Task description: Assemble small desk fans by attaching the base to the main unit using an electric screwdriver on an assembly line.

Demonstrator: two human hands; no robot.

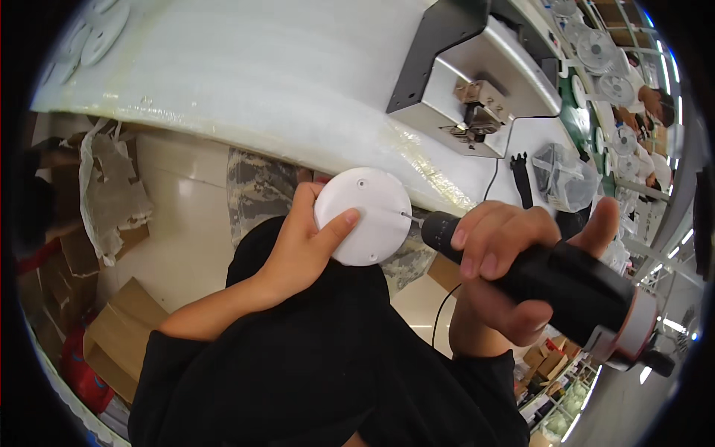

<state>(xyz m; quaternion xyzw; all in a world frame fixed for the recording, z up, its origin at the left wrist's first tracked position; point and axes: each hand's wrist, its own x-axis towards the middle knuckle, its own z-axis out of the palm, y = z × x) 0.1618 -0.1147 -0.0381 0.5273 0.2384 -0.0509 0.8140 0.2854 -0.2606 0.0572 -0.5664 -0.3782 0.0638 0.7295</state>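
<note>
My left hand (309, 238) grips a round white disc (376, 201), its thumb lying on the flat face and the fingers hidden behind. Small screw holes show near the disc's rim. In my right hand (514, 246) is a black electric screwdriver (562, 287), my fingers wrapped round its body. The thin bit (414, 218) points left, and its tip meets the disc at the hole on the right side. Whether a screw sits in that hole is too small to tell. Both hands are over my lap, in front of the table edge.
A metal screw-feeder-like machine (477, 82) stands on the white-covered table (283, 82). Beside it are a clear plastic bag (566, 179) and a black strap (520, 179). White discs (104, 33) lie far left. Cardboard boxes (123, 335) stand on the floor. Other people (655, 108) sit along the line at right.
</note>
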